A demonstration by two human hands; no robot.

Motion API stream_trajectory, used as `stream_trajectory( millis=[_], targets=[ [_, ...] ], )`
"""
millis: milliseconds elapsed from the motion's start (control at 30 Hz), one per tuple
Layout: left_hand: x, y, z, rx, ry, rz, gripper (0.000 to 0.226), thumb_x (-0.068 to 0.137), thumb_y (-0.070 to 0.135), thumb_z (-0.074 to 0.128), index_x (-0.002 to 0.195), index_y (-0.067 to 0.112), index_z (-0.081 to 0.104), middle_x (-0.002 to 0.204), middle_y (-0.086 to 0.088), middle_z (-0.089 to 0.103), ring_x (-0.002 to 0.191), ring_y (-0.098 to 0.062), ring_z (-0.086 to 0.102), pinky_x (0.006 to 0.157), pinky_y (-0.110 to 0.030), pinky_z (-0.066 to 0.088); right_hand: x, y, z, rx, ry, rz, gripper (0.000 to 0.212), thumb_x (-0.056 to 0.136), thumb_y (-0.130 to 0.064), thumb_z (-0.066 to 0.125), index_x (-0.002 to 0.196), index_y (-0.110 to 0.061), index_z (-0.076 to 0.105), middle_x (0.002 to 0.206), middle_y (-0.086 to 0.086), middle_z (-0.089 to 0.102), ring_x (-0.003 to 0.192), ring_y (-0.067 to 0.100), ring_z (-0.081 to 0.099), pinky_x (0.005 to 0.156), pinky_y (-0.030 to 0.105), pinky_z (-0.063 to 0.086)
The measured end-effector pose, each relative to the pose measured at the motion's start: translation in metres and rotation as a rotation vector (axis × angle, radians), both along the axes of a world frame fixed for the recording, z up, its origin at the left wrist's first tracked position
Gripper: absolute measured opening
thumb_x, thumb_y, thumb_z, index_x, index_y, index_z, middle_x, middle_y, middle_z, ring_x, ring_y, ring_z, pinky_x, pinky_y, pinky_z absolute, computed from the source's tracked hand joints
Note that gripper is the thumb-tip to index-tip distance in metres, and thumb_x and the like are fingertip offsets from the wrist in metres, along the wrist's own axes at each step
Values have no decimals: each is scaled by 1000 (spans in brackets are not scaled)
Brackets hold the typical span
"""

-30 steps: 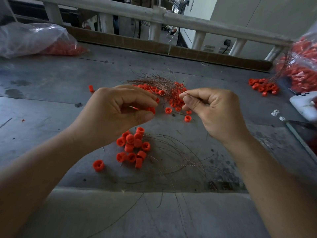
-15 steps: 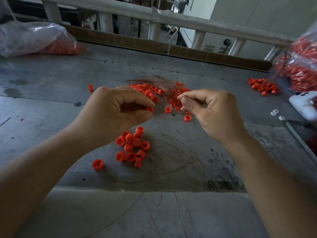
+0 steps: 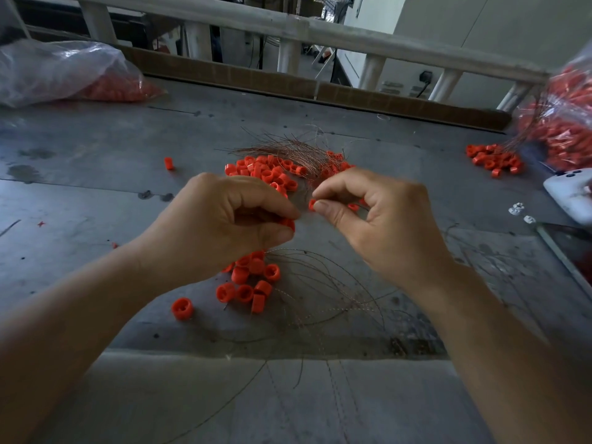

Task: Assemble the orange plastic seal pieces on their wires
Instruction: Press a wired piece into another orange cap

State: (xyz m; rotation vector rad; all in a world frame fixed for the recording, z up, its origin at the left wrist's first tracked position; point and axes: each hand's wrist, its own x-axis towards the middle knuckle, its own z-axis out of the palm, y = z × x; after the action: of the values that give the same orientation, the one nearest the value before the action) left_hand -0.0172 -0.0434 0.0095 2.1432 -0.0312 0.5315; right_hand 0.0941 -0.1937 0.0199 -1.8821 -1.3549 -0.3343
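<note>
Two forearms reach in over the near edge of the counter [image 3: 96,203]. Closest to me, loose wires [image 3: 326,293] curl across the grey top. Just left of them sits a small cluster [image 3: 253,280] of orange seals, with one stray [image 3: 182,308] a little apart.

Above the cluster, the left hand [image 3: 224,225] is curled, thumb and fingers gripping a seal [image 3: 288,224]. Only its orange edge shows at the fingertips, turned toward the other hand. The right hand [image 3: 378,225] faces it, thumb and forefinger pressed into a tight pinch. I take it to be holding a wire end, though the strand is too fine and blurred to see. An orange speck [image 3: 311,205] shows at those fingertips, and I cannot tell whether it is held or lies on the counter behind.

What matters is the gap. The seal lies just left of and slightly below the right fingertips, near but not touching. Any wire would have to run across that gap, right to left, to meet the seal's hole. The hole itself is hidden, so the left hand may need to turn it.

Beyond the hands lies a bigger pile [image 3: 266,174] of seals under a wire bundle [image 3: 288,150]. Farther off are a bag [image 3: 64,72] on the left, another bag [image 3: 557,123] on the right, and a railing [image 3: 288,27].
</note>
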Motion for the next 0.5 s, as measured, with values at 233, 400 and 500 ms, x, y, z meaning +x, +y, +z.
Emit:
stream_trajectory(
  millis=[233,400,500],
  targets=[
    [-1,-2,2,-141,-5,0,31,58,42,64,85,28,68,82,5,72,72,-8,69,70,-20,55,3,-4,7,-6,-21,-75,6,82,-15,62,78,-11,63,67,-17,51,60,1,51,58,15,42],
    [1,2,2,-376,-58,-16,31,51,29,70,81,21,69,81,1,73,74,-10,69,68,-14,52,2,-9,16,181,108,-45,10,83,-15,60,75,-19,55,63,-10,54,58,8,51,53,12,41],
    [2,1,2,-441,-45,-23,33,48,24,70,80,18,68,78,3,72,73,-9,69,66,-13,52,-6,-5,13,150,126,-5,10,83,-16,60,75,-18,54,61,-8,54,57,12,53,51,17,43]
  ],
)
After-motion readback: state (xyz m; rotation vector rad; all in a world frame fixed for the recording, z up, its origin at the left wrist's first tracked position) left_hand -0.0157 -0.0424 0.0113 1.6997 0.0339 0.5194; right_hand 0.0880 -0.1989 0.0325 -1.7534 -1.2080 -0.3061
